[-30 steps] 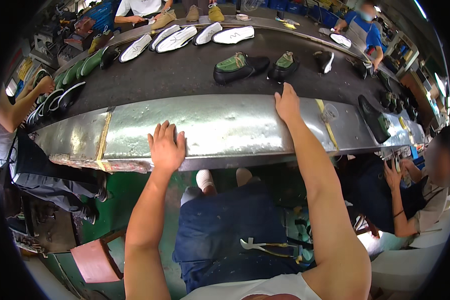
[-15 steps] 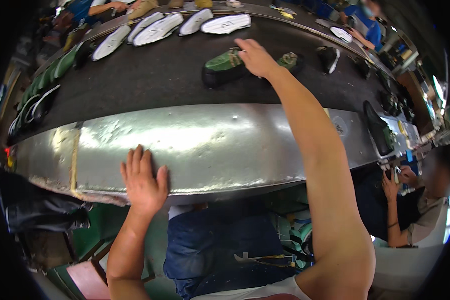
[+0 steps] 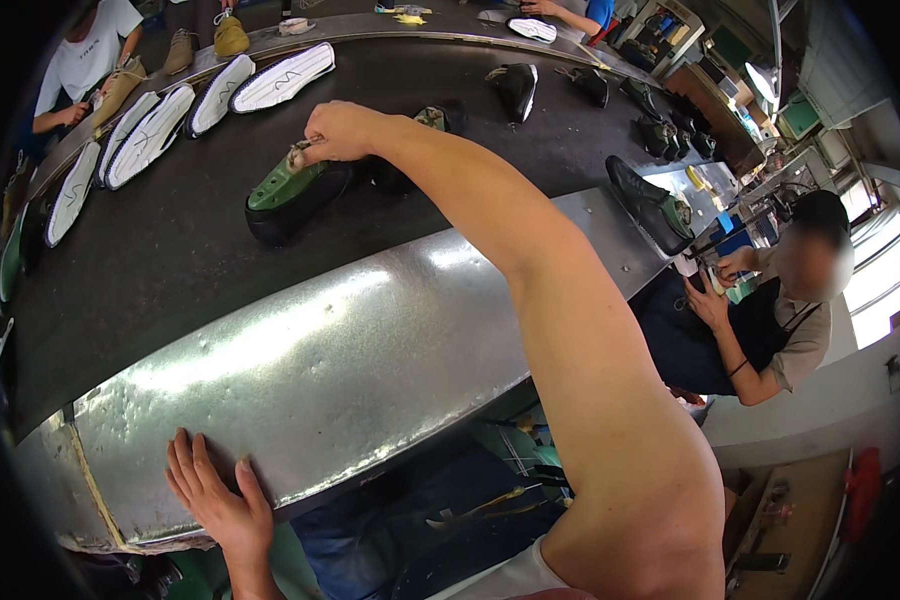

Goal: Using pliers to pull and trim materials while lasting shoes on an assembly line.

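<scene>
A black shoe (image 3: 295, 205) with a green last inside it stands on the dark belt. My right hand (image 3: 342, 130) reaches across from the right, its fingers closed on the laced top of this shoe. Just beyond my right wrist, partly hidden by the arm, is another dark shoe with laces (image 3: 432, 118). My left hand (image 3: 220, 495) lies flat on the shiny metal ledge (image 3: 370, 330) along the belt's near side, fingers stretched out and holding nothing.
White soles (image 3: 282, 78) lie along the belt's far side. More dark shoes (image 3: 515, 90) stand farther right, and one black shoe (image 3: 650, 205) rests on the ledge. A co-worker (image 3: 760, 320) sits at the right with both hands on something small. Other people work across the belt.
The view has swung to the right, so the belt and shoes appear farther left and tilted. My right hand has closed on the shoe's top. My left hand stays flat on the ledge.
</scene>
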### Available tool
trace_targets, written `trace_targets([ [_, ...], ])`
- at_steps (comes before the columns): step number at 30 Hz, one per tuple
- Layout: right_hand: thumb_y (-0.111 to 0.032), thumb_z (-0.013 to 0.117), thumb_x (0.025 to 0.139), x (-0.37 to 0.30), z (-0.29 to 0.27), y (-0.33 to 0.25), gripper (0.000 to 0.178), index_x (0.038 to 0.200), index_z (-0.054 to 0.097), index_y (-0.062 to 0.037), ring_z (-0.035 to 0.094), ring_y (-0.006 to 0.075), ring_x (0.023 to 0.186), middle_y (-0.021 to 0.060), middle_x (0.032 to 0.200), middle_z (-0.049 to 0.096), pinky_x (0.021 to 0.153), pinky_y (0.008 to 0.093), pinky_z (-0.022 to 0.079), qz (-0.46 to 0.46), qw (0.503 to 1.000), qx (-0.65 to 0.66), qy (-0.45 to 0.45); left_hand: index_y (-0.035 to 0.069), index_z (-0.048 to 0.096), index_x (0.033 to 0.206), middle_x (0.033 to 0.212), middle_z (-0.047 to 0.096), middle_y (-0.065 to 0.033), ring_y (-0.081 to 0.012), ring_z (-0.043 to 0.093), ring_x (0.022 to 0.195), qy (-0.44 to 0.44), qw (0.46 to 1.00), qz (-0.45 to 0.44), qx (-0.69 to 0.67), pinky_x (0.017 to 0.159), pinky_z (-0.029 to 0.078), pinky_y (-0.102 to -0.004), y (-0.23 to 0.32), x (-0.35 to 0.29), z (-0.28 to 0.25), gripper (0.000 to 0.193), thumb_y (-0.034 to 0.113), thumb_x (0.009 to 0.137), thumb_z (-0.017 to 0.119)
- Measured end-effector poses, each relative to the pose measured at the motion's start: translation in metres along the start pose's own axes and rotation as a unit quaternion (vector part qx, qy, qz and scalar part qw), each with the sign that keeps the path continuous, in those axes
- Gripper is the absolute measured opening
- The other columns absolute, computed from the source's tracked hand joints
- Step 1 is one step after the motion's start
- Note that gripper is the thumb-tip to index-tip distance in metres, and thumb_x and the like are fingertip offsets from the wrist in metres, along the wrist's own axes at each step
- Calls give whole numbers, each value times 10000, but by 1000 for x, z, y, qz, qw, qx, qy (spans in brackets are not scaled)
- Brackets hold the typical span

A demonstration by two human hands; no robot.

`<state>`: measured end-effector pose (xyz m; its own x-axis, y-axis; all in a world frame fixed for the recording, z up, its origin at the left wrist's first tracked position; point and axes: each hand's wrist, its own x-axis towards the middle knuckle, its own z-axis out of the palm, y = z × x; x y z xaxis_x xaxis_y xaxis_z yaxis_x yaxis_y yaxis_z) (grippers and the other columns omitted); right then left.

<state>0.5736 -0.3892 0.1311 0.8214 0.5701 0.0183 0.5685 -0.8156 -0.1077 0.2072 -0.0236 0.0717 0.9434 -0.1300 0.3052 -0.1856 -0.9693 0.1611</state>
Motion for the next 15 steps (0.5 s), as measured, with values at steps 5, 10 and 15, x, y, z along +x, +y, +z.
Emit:
trace_targets([
  [5,-435,667,858,-14,-25,-68,335,817,760,-116,659,274,987,99,939,689,782,405,560,24,944,-318,83,-82,495,1307,1410,454,-335,-536,415,1312,26,999,19,-39,1117,280,-621,-6,0,-4,584,278,873,649],
  [10,-99,634,838,-47,-32,-131,282,1113,597,-45,519,291,1209,123,1233,563,964,442,414,-163,917,-239,276,-44,539,1290,1416,465,-290,-497,401,1345,0,998,-21,-60,1132,241,-630,20,19,-8,620,319,812,694],
  [15,-213,705,867,-42,54,-188,360,1147,608,-8,579,332,1148,156,1242,598,960,446,466,-178,955,69,228,-34,554,1282,1405,482,-272,-483,424,1325,-14,998,-31,-56,1112,267,-624,16,11,-18,620,335,809,710],
])
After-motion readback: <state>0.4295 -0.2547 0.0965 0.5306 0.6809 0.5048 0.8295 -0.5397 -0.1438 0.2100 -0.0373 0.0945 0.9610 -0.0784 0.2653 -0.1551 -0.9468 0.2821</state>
